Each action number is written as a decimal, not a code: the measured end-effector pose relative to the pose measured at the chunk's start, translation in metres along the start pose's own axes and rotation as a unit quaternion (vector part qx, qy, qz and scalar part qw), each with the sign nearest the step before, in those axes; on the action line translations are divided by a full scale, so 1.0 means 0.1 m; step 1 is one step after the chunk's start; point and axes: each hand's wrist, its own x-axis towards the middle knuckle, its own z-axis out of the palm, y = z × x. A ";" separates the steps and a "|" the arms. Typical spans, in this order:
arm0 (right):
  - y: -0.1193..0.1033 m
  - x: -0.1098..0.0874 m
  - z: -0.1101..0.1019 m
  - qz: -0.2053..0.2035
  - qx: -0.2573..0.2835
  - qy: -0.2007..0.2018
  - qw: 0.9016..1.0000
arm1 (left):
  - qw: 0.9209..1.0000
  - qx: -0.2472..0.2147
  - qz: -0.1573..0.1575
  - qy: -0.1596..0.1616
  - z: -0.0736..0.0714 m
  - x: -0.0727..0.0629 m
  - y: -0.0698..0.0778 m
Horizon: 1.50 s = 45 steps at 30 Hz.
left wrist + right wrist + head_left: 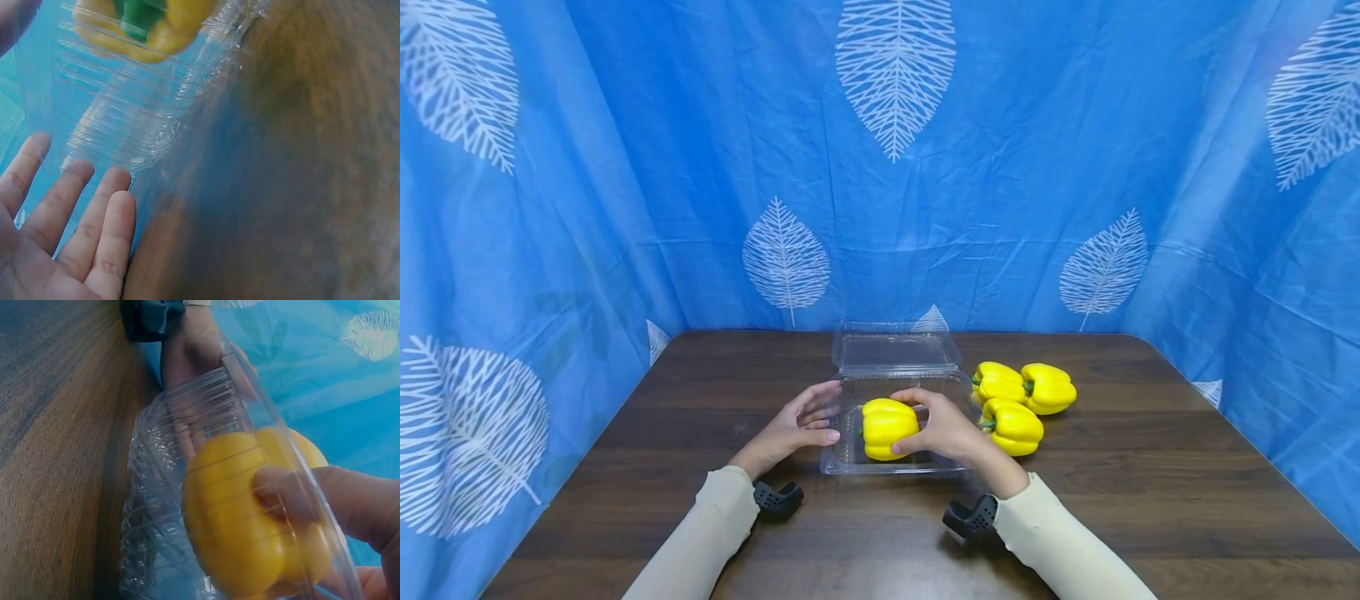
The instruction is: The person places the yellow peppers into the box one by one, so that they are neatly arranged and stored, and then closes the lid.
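Note:
A yellow bell pepper [889, 428] is gripped between the thumb and fingers of my right hand [942, 425], inside a clear plastic clamshell container [842, 457]. Through the container's ribbed wall, the right wrist view shows the thumb pressed on the pepper [231, 512]. The pepper's green stem [142, 17] faces left, toward my left hand [801, 421]. That hand is at the container's left side, its fingers spread and relaxed, with fingertips right at the clear wall [119, 125] in the left wrist view.
Several more yellow bell peppers [1015, 426] lie grouped on the dark wooden table [1120, 500], right of the container. The container's lid [897, 348] stands raised at the back. A blue curtain [1000, 167] with white leaf prints hangs behind and at both sides. Each wrist wears a black device [778, 498].

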 end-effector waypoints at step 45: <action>-0.03 0.09 0.07 -0.003 0.038 -0.110 0.993 | 1.000 0.005 -0.007 0.000 -0.01 -0.01 0.03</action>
